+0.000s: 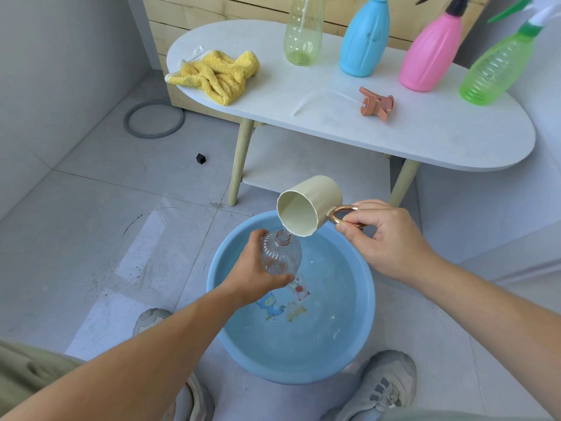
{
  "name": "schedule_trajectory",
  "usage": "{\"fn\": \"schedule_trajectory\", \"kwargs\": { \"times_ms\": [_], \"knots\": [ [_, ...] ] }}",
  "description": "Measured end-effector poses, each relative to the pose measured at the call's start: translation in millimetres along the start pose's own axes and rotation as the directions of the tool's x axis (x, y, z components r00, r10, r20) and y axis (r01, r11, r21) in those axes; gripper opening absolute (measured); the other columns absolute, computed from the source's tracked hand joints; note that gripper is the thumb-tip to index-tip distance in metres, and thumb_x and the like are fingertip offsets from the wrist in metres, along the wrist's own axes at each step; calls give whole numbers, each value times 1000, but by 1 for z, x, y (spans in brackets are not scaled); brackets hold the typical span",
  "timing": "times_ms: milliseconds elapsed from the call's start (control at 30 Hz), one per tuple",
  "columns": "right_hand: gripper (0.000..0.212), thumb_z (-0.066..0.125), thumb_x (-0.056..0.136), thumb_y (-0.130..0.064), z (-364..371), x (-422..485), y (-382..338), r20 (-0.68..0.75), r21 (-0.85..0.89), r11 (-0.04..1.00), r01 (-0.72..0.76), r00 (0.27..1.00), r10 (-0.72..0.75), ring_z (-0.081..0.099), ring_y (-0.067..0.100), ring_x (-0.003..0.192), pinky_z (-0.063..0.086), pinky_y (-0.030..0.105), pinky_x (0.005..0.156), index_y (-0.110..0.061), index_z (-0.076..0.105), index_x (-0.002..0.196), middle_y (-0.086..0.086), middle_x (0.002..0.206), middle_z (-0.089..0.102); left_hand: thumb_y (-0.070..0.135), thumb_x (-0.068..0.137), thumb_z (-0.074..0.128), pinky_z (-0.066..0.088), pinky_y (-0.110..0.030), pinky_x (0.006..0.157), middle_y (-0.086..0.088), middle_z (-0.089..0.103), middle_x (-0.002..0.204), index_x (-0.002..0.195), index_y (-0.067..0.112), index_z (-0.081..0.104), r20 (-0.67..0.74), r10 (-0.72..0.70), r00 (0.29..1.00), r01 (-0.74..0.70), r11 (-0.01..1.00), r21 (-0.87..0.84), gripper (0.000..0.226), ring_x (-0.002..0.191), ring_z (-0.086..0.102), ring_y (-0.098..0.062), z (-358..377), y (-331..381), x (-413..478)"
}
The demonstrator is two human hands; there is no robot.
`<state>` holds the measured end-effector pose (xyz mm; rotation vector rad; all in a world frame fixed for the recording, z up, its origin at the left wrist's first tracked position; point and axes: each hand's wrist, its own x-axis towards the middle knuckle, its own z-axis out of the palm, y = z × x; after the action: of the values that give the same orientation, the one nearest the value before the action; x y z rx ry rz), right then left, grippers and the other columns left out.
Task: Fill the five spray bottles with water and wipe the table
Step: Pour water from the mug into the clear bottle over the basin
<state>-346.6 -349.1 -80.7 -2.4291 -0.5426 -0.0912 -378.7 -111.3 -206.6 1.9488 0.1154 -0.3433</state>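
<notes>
Your left hand (253,276) grips the clear ribbed bottle (280,253), fingers wrapped round its body, neck open and cap off, tilted over the blue basin (291,375). Your right hand (387,237) pinches the rose-gold handle (340,212) of the cream cup (306,205). The cup is tipped on its side with its lip just above the bottle neck, and a thin stream of water runs into it. The basin sits on the floor tiles between your shoes (385,384), with water in it and cartoon prints on the bottom. Behind it stands the white oval table (334,129). A terracotta spray head (378,104) lies loose on the top near the middle. Four more bottles stand along the far edge: a pale yellow-green one (302,34), blue (364,41), pink (429,56) and green (494,68). A crumpled yellow cloth (215,72) is on the table's left end. A grey ring (153,118) and a small black cube (201,158) lie on the floor to the left.
</notes>
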Motion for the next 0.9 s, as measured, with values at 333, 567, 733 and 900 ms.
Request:
{"fn": "schedule_trajectory", "kwargs": {
  "times_ms": [333, 567, 733, 900],
  "knots": [
    [26, 62, 88, -33, 0, 1, 1, 6, -36, 999, 11, 1000, -11, 62, 18, 94, 47, 34, 83, -13, 71, 73, 1, 76, 68, 29, 70, 92, 46, -12, 73, 9, 51, 128, 128, 41, 28, -2, -2, 1000, 2, 1000, 14, 87, 110, 57, -10, 0, 0, 0],
    [27, 61, 87, -33, 0, 1, 2, 3, -56, 998, 21, 1000, -20, 61, 17, 93, 45, 27, 84, -13, 70, 73, -1, 75, 67, 30, 69, 92, 48, -15, 77, 10, 49, 130, 131, 40, 28, -1, -1, 1000, 1, 1000, 12, 89, 112, 56, -10, 1, -1, 1],
    [27, 61, 88, -32, 0, 1, 2, 0, -54, 998, 34, 999, -34, 61, 18, 93, 46, 29, 84, -12, 69, 71, -1, 75, 67, 30, 68, 92, 50, -16, 77, 10, 50, 130, 134, 37, 29, 1, -4, 1000, 4, 1000, -8, 91, 112, 57, -10, 0, -2, 1],
    [28, 61, 88, -30, 1, 1, 2, -12, -59, 996, 62, 998, -63, 61, 22, 91, 49, 37, 81, -11, 67, 69, 0, 70, 63, 37, 63, 92, 55, -33, 91, 10, 51, 130, 132, 40, 30, -3, -2, 1000, 2, 1000, 3, 92, 116, 57, -16, 1, -3, 3]
  ]
}}
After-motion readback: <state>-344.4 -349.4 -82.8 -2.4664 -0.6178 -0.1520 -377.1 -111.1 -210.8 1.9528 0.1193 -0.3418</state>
